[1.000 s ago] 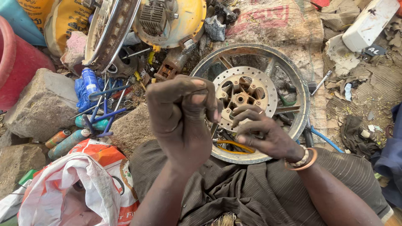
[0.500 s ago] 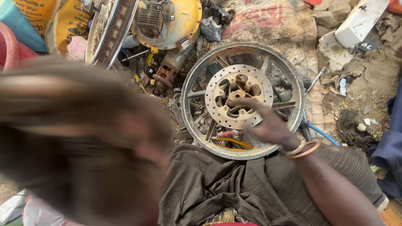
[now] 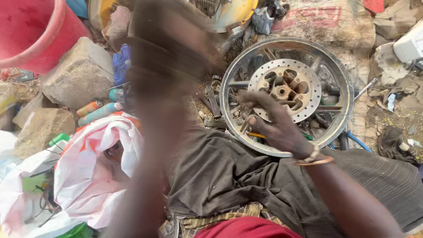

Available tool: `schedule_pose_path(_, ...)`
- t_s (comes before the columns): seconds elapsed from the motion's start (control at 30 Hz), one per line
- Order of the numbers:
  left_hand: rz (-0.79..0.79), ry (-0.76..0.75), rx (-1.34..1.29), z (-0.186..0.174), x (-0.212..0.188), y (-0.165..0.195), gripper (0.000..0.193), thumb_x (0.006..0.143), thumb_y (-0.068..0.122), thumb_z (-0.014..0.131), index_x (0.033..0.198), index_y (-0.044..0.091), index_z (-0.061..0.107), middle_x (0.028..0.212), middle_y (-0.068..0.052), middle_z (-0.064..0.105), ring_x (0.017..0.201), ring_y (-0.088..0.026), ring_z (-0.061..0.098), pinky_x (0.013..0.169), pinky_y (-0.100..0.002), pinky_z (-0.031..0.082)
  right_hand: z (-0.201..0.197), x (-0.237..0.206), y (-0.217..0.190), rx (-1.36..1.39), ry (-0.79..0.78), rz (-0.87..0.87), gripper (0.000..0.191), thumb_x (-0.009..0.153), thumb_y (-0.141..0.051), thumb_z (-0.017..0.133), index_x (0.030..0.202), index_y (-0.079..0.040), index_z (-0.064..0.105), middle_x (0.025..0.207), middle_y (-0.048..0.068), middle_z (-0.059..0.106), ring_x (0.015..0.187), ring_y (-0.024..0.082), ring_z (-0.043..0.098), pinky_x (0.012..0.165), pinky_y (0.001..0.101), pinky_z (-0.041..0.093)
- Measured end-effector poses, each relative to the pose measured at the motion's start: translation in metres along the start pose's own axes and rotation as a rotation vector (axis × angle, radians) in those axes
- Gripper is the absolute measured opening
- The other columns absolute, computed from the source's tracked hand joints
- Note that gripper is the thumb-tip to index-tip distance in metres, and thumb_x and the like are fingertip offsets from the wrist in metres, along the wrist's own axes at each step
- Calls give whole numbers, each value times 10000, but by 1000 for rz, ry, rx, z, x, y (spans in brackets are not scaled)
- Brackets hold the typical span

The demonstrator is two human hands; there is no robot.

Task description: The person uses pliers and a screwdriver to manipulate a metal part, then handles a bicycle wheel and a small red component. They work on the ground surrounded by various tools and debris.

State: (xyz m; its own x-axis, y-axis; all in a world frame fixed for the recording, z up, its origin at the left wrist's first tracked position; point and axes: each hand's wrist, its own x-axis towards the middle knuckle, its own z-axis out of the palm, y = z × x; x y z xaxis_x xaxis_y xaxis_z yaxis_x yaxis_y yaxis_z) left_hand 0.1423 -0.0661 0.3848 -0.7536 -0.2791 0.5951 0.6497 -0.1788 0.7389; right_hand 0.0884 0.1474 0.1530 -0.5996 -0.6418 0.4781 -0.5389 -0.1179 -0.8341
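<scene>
The right hand [image 3: 275,125] rests on the near rim of a grey metal spoked motorcycle wheel [image 3: 343,88] that lies flat on the dirt ground in front of the person's knees. Its fingers [image 3: 255,99] curl loosely over the spokes beside the round perforated steel brake disc [image 3: 308,83] at the wheel's hub; whether they grip anything cannot be told. A copper-coloured bangle [image 3: 313,159] sits on that wrist. The left hand [image 3: 172,57] is raised close to the camera and is a dark blur, so the state of its fingers cannot be told. To the left lie a crumpled white and orange plastic bag [image 3: 101,163], a rough grey stone block [image 3: 79,72] and a large red plastic tub [image 3: 35,31].
</scene>
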Motion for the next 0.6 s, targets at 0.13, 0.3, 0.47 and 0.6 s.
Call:
schedule_pose_path(0.13, -143, 9, -193, -22, -60, -73, 97, 1172, 180, 586, 1158, 100, 534, 830, -3, 614, 597, -37, 431, 536, -174, 341, 50, 25, -32, 856, 22, 550, 626, 1058, -477, 550, 1517, -52, 509, 1126, 31, 620, 941, 77, 542, 825, 288, 482)
schedule_pose_path(0.3, -102, 189, -153, -94, -81, -124, 50, 1183, 136, 561, 1162, 97, 538, 871, -33, 622, 624, -51, 445, 529, -200, 321, 70, 26, -54, 899, -98, 607, 417, 1063, -307, 568, 1366, -21, 589, 1059, 151, 772, 791, 132, 600, 741, 319, 498)
schedule_pose_path(0.47, -343, 185, 378, -85, -85, -90, 88, 1165, 155, 498, 1206, 109, 560, 979, -48, 619, 697, -68, 516, 535, -194, 454, 53, 30, -44, 657, 433, 307, 162, 1107, -230, 606, 1140, -85, 668, 1069, 68, 718, 1022, 163, 676, 1059, 371, 554)
schedule_pose_path(0.6, -911, -378, 607, -36, -153, -116, 539, 988, 508, 604, 1430, 203, 567, 1068, -204, 703, 959, -308, 690, 856, -489, 560, 37, 31, -46, 869, 602, 321, 226, 1157, -262, 601, 1023, -85, 637, 962, 36, 648, 876, 143, 635, 904, 336, 525)
